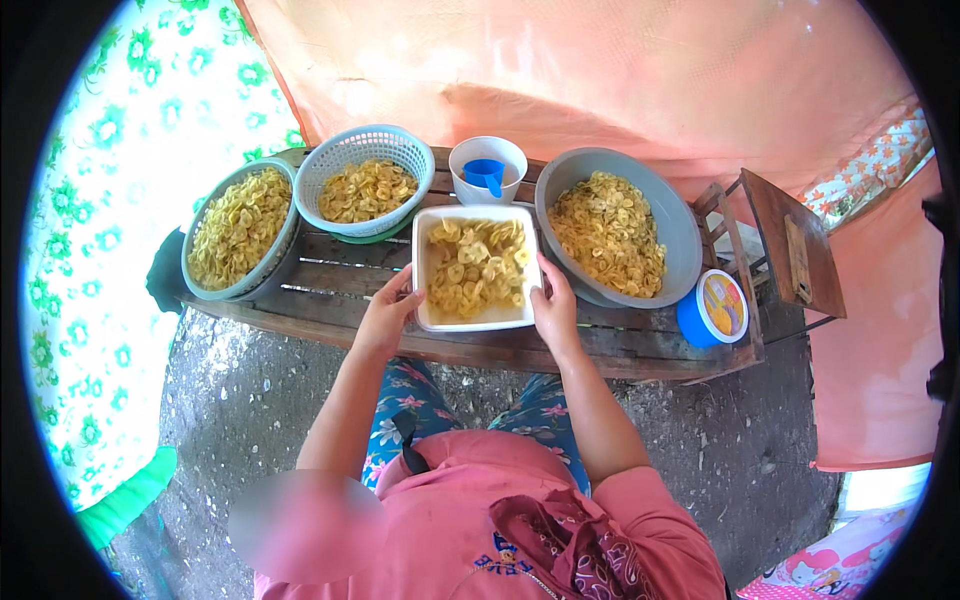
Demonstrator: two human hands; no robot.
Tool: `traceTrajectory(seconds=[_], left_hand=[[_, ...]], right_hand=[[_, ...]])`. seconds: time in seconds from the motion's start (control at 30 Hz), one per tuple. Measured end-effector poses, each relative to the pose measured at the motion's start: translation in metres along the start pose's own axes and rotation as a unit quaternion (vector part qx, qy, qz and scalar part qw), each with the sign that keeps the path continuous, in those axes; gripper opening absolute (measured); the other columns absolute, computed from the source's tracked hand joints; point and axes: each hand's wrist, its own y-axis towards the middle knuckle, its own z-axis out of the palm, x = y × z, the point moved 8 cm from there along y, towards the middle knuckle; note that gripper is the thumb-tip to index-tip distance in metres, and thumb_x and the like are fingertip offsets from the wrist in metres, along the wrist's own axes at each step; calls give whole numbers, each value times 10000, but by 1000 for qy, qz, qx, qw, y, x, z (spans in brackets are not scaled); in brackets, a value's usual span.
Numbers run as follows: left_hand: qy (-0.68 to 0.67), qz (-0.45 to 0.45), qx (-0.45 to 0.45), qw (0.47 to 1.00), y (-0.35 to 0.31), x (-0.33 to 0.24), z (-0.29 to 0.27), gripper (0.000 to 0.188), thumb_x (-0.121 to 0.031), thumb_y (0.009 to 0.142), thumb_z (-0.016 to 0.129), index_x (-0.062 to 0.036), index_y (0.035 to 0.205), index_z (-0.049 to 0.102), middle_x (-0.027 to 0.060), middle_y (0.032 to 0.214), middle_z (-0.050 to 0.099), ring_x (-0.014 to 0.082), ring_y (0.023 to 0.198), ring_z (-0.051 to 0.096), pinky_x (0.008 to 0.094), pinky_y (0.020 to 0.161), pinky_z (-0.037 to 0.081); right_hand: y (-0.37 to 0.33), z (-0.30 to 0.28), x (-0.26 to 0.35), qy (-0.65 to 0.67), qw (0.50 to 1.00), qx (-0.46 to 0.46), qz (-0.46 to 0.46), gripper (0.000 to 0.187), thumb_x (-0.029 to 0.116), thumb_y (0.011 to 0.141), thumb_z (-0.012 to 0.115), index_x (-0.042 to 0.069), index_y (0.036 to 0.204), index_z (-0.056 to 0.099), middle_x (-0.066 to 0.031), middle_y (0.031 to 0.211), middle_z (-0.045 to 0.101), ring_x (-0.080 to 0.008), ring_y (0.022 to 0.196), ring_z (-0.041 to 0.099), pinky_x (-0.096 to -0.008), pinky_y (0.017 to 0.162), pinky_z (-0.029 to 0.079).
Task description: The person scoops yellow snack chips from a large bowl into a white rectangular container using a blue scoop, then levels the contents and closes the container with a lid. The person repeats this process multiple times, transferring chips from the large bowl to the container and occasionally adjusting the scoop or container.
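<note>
Between my two hands is a white rectangular tub (424, 270) with thin yellow banana slices (475, 268) in it. My left hand (392, 303) grips its left side, thumb at the rim. On the opposite side, my right hand (553, 300) closes on the rim the same way. The tub is at the front middle of a wooden slatted bench; whether it touches the slats is hidden beneath it. Just behind it stands a white bucket (462, 160) with a blue dipper (485, 176) inside. Right of it, a large grey basin (685, 240) holds many more slices.
A grey-white colander (400, 150) and an oval basket (290, 235), both filled with slices, stand left on the wooden bench (340, 285). A blue tub with a white-rimmed lid (724, 305) sits at its right end. A wooden chair (795, 245) stands beyond. Orange sheeting (640, 80) hangs behind.
</note>
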Motion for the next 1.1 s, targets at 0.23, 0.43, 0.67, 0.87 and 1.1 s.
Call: traceTrajectory(seconds=[0.23,0.43,0.67,0.87,1.1], left_hand=[[9,27,-11,1000,-1,-6,-3,590,-47,909,600,-27,1447,357,52,1157,595,113,1021,567,266,873,469],[22,32,-30,999,-1,-8,-5,569,-40,916,583,-19,1441,364,62,1184,591,113,1037,570,250,882,466],[40,46,-31,998,0,-8,-9,550,-37,918,572,-33,1434,381,63,1195,582,119,1038,575,266,903,470],[14,54,-11,998,3,-11,3,549,-33,919,570,-20,1433,379,69,1219,573,123,1060,565,271,905,467],[-3,2,2,1000,5,2,7,581,-36,914,579,-29,1449,354,55,1203,574,111,1035,557,269,898,461]], right_hand=[[-5,0,15,-24,995,-33,-88,498,-78,832,522,40,1316,516,-93,947,514,-196,831,525,-304,798,443],[9,2,5,21,996,-38,-80,496,-76,827,526,33,1311,519,-97,949,531,-191,784,518,-301,743,441],[-6,-3,31,-8,979,-79,-187,498,-86,833,513,11,1321,508,-51,1009,582,-122,852,535,-246,788,438],[6,-10,22,6,988,-70,-135,485,-66,828,536,26,1304,517,-121,992,551,-187,844,540,-281,776,434],[3,-15,14,24,994,-69,-86,503,-84,830,515,37,1318,512,-82,916,508,-167,817,512,-277,756,437]])
